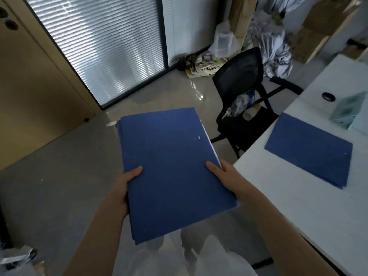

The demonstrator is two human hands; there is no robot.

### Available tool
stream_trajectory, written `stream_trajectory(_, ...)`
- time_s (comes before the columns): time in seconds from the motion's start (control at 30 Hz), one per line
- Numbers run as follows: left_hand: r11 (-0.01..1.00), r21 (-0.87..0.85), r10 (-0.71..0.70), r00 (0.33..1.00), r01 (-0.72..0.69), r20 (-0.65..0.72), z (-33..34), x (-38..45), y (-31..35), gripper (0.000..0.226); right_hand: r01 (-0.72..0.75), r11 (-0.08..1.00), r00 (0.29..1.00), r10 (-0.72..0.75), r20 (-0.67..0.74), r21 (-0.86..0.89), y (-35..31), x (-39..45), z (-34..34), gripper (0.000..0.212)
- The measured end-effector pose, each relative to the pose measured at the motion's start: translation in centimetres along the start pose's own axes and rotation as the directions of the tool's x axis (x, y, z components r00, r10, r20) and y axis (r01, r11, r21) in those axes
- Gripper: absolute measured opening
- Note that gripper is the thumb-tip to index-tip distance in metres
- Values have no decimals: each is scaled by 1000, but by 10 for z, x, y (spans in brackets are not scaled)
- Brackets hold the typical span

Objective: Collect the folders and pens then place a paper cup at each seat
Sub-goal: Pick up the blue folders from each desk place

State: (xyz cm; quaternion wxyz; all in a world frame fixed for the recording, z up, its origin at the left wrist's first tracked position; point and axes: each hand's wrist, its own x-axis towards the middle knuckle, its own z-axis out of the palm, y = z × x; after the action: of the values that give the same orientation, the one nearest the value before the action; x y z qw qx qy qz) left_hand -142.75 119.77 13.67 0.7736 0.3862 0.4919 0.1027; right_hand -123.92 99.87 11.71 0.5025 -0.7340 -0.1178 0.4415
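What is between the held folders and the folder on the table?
In the head view, only the right hand, bare floor and the white table's edge lie between the held folders and the table folder.

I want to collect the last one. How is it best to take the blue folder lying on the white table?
Grip the folder on the table at its near-left edge, nearest the table's edge. It lies flat, so slide fingers underneath there, thumb on top.

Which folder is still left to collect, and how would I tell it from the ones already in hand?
Start at the white table on the right. Near its corner, by the black mesh chair, a blue folder lies flat on the tabletop. No hand touches it, whereas the folder stack, also blue, is held over the floor between the left hand and right hand.
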Motion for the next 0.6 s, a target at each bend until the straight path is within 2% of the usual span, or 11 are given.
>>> stream_trajectory(0.13,998,62,-21,997,16,78,25,43,34,36,-81,996,987,77,-139,-22,-13,26,-14,45)
stream_trajectory(0.23,994,94,-61,987,47,149,50,70,48,37,-155,988,965,154,-214,9,-18,44,-34,48)
stream_trajectory(0.37,988,147,-78,978,49,195,91,107,71,37,-270,908,927,335,-168,319,-20,73,-71,54)
stream_trajectory(0.43,983,177,-81,975,44,207,114,124,84,31,-262,880,922,349,-166,397,-11,93,-96,56)
stream_trajectory(0.47,981,188,-81,973,40,216,128,134,91,28,-248,894,909,348,-230,372,-5,108,-113,55)
stream_trajectory(0.53,978,206,-69,974,23,218,152,151,106,24,-259,934,834,344,-432,245,11,137,-145,53)
stream_trajectory(0.6,974,228,-48,974,-4,221,178,166,121,20,-394,919,746,336,-574,25,29,159,-174,46)
